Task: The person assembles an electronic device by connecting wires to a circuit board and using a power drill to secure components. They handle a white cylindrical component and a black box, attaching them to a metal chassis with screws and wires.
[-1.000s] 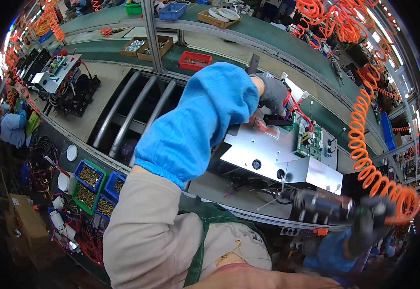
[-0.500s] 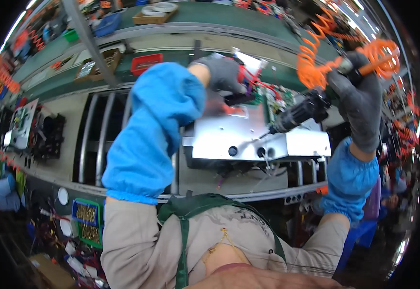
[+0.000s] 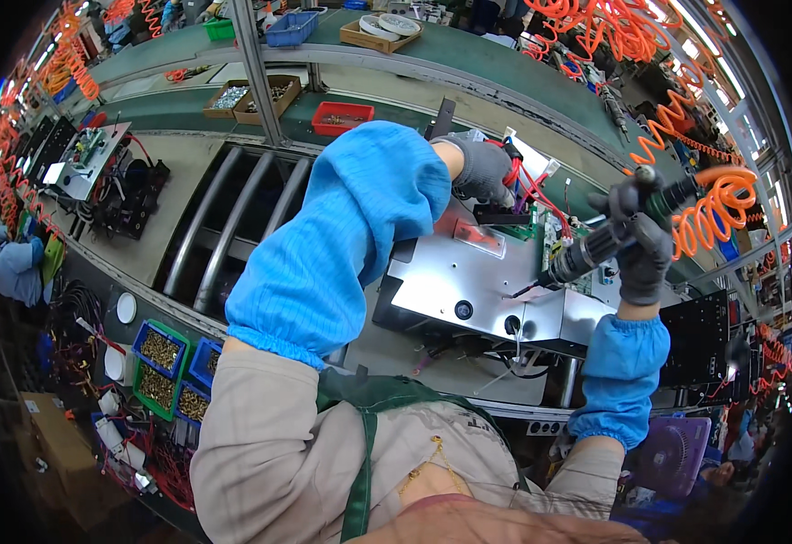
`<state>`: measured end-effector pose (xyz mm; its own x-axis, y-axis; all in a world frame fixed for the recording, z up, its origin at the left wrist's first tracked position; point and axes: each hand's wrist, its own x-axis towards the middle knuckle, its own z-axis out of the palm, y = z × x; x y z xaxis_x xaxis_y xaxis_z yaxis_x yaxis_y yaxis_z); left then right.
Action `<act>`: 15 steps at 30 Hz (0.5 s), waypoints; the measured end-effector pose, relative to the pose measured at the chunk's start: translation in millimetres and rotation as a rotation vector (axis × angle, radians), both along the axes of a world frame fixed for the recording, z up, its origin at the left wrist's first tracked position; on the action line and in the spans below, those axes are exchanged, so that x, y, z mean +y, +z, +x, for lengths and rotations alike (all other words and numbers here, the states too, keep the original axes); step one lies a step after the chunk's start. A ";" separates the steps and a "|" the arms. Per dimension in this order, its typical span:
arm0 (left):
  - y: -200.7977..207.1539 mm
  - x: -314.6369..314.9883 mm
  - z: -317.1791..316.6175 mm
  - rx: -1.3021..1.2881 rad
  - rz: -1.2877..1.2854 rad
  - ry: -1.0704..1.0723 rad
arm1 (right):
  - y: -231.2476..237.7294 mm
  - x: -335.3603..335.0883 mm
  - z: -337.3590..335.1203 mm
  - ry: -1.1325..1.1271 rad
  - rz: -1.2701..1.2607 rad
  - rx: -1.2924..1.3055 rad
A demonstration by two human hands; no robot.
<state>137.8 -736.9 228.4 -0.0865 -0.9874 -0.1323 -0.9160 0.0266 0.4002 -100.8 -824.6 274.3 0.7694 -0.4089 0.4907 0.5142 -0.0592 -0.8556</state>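
Note:
My right hand (image 3: 645, 257), in a grey glove, is wrapped round a black power screwdriver (image 3: 585, 251) with an orange coiled hose (image 3: 715, 210) at its rear. The driver slants down to the left, its bit at the top face of a silver metal chassis (image 3: 428, 282). My gloved left hand (image 3: 481, 170) is closed at the chassis's far side, beside a bundle of red wires (image 3: 525, 184); what its fingers grip is hidden. A green circuit board (image 3: 552, 228) shows at the chassis's far right part. White cable hangs from a round hole in the near face.
Metal rollers (image 3: 224, 245) run left of the chassis. A red bin (image 3: 342, 118) and boxes of small parts stand beyond. At lower left are green and blue bins of brass-coloured fasteners (image 3: 157, 352). Another chassis (image 3: 88, 163) sits at far left, and a black perforated panel (image 3: 695, 340) at right.
The view has swung, so the bench sits tilted and further right. My right hand has brought the screwdriver closer, and its bit now meets the chassis top. The left hand stays by the red wires.

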 end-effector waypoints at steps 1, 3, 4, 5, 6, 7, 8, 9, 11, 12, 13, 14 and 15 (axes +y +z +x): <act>-2.5 -1.0 -0.4 0.108 0.024 0.073 | -7.7 -1.8 2.5 0.028 0.036 -0.020; -0.4 0.5 -0.4 0.322 0.059 0.219 | -23.8 -15.4 4.4 -0.069 -0.044 0.103; -3.2 -1.1 -0.6 0.331 -0.012 0.217 | -27.8 -20.1 2.9 -0.030 -0.019 0.082; -9.0 -0.8 -0.2 0.286 -0.103 0.232 | -30.6 -17.4 5.8 0.017 0.016 0.061; -14.1 -0.2 0.7 0.239 -0.195 0.248 | -30.8 -15.8 7.0 0.046 0.051 0.079; -18.4 -0.3 0.7 0.202 -0.223 0.315 | -29.6 -14.0 8.0 0.076 0.085 0.097; -18.7 0.1 -5.1 0.172 -0.246 0.370 | -31.2 -14.3 5.8 0.092 0.122 0.119; -19.2 1.1 -11.0 0.144 -0.266 0.427 | -36.7 -15.2 4.1 0.075 0.126 0.125; -22.6 6.1 -23.3 -0.029 -0.317 0.486 | -49.7 -15.7 1.7 0.043 0.135 0.141; -22.9 5.6 -22.9 0.054 -0.259 0.535 | -52.1 -12.2 2.1 0.043 0.160 0.114; -23.7 5.8 -25.4 0.039 -0.281 0.584 | -53.6 -15.1 -1.5 0.064 0.182 0.155; -24.0 7.5 -29.0 0.023 -0.302 0.635 | -55.1 -18.6 -6.2 0.086 0.206 0.197; -23.9 8.7 -32.1 0.007 -0.322 0.685 | -57.2 -21.1 -9.5 0.107 0.230 0.240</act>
